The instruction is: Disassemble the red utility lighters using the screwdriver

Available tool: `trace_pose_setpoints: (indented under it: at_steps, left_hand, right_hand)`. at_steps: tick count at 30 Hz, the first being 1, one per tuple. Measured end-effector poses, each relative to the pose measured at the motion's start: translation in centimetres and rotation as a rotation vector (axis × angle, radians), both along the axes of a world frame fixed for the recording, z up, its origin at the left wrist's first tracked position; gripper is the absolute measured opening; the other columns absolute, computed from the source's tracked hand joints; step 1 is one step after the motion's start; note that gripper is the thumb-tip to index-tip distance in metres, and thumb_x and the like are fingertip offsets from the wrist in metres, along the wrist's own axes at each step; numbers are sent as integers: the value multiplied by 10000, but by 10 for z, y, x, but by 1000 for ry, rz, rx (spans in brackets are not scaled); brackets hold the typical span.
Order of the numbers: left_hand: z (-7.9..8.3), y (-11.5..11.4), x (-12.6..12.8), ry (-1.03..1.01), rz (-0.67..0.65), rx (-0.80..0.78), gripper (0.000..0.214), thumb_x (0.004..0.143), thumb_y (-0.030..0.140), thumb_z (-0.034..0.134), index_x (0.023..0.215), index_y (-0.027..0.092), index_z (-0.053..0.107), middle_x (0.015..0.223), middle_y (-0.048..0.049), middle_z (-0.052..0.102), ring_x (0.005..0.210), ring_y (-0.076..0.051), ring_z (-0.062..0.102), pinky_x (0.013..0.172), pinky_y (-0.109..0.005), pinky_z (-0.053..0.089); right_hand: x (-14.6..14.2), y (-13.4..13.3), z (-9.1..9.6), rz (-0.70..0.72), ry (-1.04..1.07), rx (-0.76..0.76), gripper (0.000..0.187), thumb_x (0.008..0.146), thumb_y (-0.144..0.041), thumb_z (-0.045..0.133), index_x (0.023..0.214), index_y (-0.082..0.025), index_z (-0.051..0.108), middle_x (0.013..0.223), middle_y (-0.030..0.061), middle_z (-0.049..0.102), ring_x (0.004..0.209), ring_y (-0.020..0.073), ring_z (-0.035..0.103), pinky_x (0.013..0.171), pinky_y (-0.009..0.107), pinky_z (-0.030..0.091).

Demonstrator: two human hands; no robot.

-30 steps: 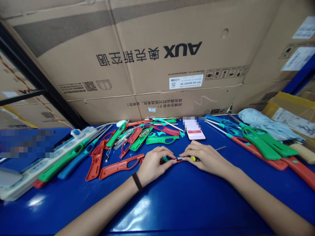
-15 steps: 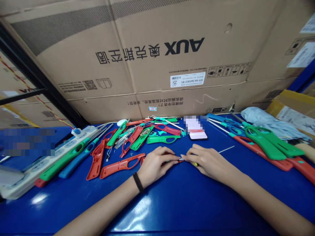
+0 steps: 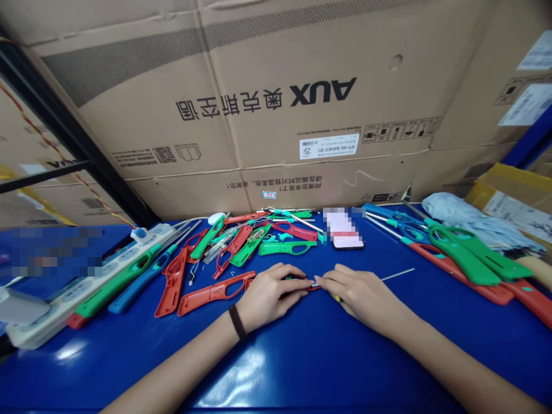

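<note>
Left hand (image 3: 271,297) and right hand (image 3: 361,297) together, fingertips closed on tiny metal part (image 3: 317,284): light, slippery; pinch by edges.

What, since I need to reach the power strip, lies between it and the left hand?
Head view: a red lighter shell, another red shell, a blue lighter and a green lighter.

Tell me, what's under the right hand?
The end of a yellow plastic screwdriver handle peeks out below the right hand, and a small silver metal bit shows past its fingers. The palm and fingers cover the rest.
</note>
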State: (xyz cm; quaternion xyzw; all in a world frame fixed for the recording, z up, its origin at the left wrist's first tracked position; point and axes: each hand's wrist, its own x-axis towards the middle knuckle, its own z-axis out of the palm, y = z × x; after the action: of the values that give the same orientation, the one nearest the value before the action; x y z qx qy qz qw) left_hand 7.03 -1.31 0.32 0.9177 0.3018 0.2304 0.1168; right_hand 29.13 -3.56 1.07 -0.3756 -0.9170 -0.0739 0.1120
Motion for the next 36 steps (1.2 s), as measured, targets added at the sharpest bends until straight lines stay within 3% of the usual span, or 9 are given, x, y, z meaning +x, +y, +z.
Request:
trace_pose_setpoints:
  at_steps: [5, 13, 22, 31, 36]
  left_hand:
    - [-4, 1, -1, -51, -5, 11, 246, 908, 272, 512, 1117, 254, 640, 1085, -43, 630, 948, -163, 594, 840, -296, 505]
    - [-5, 2, 0, -98, 3, -2, 268, 894, 273, 538, 1148, 233, 611, 1069, -42, 635, 939, -154, 601, 833, -285, 513]
    - [-5, 1, 0, -83, -7, -19, 221, 902, 266, 528, 1077, 253, 662, 1079, -40, 631, 962, -158, 598, 845, -287, 507]
    - [-3, 1, 1, -54, -15, -4, 203, 899, 266, 532, 1038, 242, 678, 1068, -41, 635, 950, -161, 600, 843, -295, 507]
    - [-4, 1, 2, -112, 24, -15, 208, 870, 257, 577, 1056, 208, 656, 1033, -42, 646, 932, -155, 608, 842, -276, 507]
  right_hand:
    - [7, 2, 4, -64, 135, -147, 276, 878, -108, 477, 1077, -223, 630, 891, 33, 695, 799, 165, 623, 621, 252, 491]
    - [4, 2, 9, -18, 34, -143, 350, 797, -11, 493, 1039, -210, 650, 927, 47, 670, 845, 182, 605, 638, 265, 501]
    - [3, 5, 11, -35, 33, -178, 334, 802, -15, 503, 1001, -224, 671, 908, 41, 663, 819, 176, 607, 617, 263, 486]
    - [-9, -1, 9, -90, -154, -74, 315, 793, -53, 554, 1062, -186, 650, 882, 70, 664, 828, 201, 609, 471, 220, 440]
    - [-10, -5, 2, -43, -105, -9, 222, 825, -70, 512, 985, -137, 650, 881, 89, 662, 847, 218, 602, 520, 251, 477]
